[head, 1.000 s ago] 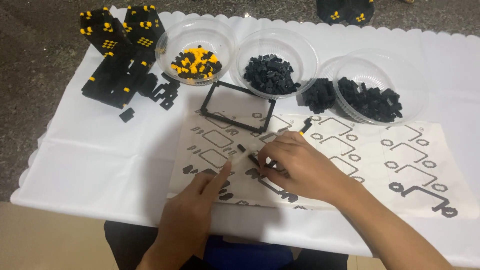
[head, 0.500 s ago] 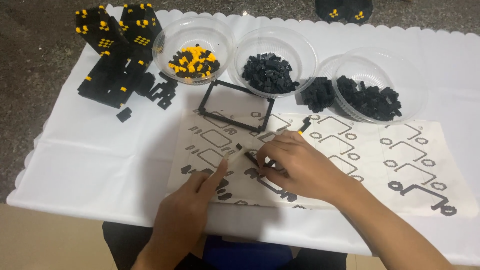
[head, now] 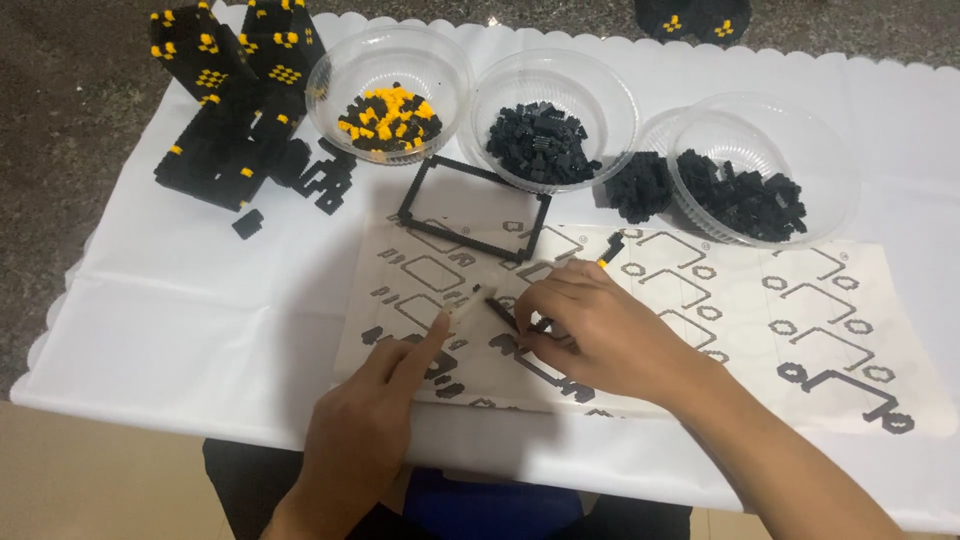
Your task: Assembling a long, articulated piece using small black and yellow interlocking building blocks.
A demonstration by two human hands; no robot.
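Right hand [head: 590, 325] pinching thin black strip [head: 503, 313] against instruction sheet [head: 700, 320]. Left hand [head: 375, 420] pointing – index fingertip touching sheet, holding nothing. Black rectangular frame [head: 475, 208] lying at 12 o'clock – three bowls [head: 555, 85] sitting beyond on surface [head: 200, 300].

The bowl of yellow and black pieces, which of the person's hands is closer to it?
Left. The left hand lies below the bowl of yellow and black pieces, its forefinger pointing up toward it. The right hand rests on the instruction sheet, farther right of the bowl.
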